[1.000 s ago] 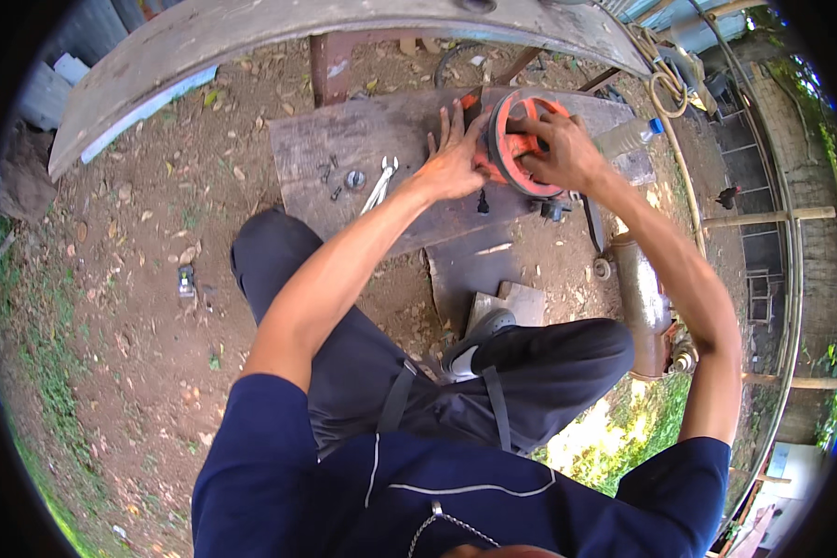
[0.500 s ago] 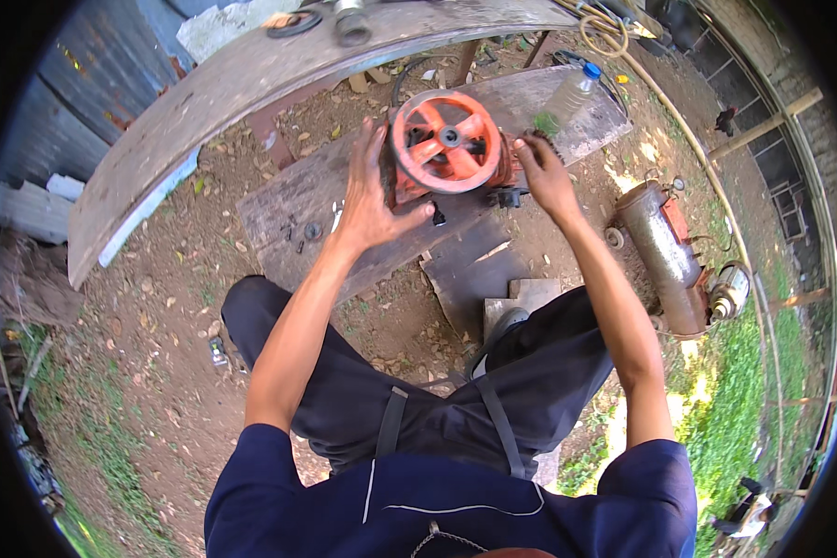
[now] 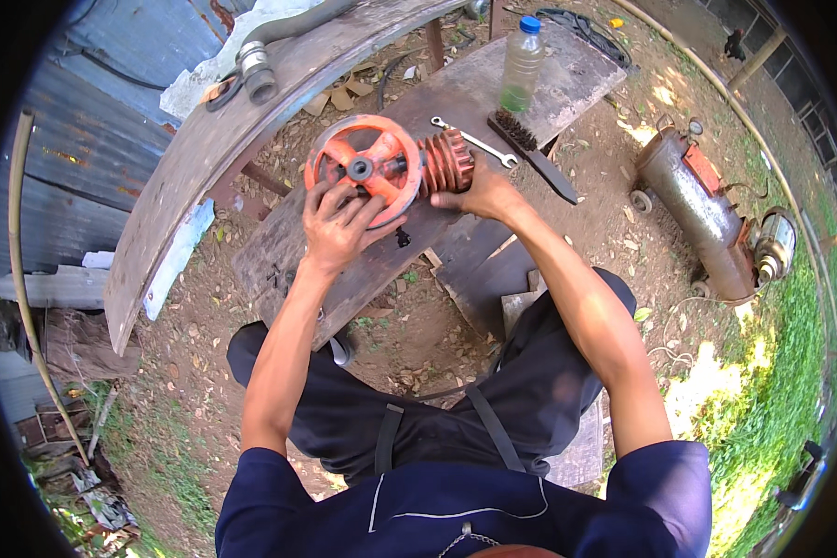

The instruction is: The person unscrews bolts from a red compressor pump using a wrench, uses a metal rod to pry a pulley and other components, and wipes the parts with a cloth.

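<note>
A red compressor pump with a spoked pulley wheel rests on a low wooden bench. Its ribbed, finned cylinder points to the right. My left hand curls its fingers over the wheel's near rim and spokes. At the cylinder's right end my right hand grips the fins, thumb on the near side; some of its fingers are hidden behind. Just beyond that hand lie a double-ended wrench and a black-bristled brush with a dark handle.
A clear bottle with a blue cap stands on the bench behind the brush. To the right, a rusty compressor tank lies on the ground. Along the left back runs a curved wooden board carrying a grey hose with a metal fitting.
The pump has turned so that its finned cylinder shows on the right. My left hand has gone from beside the wheel onto its rim; my right hand has moved onto the cylinder. The view has shifted.
</note>
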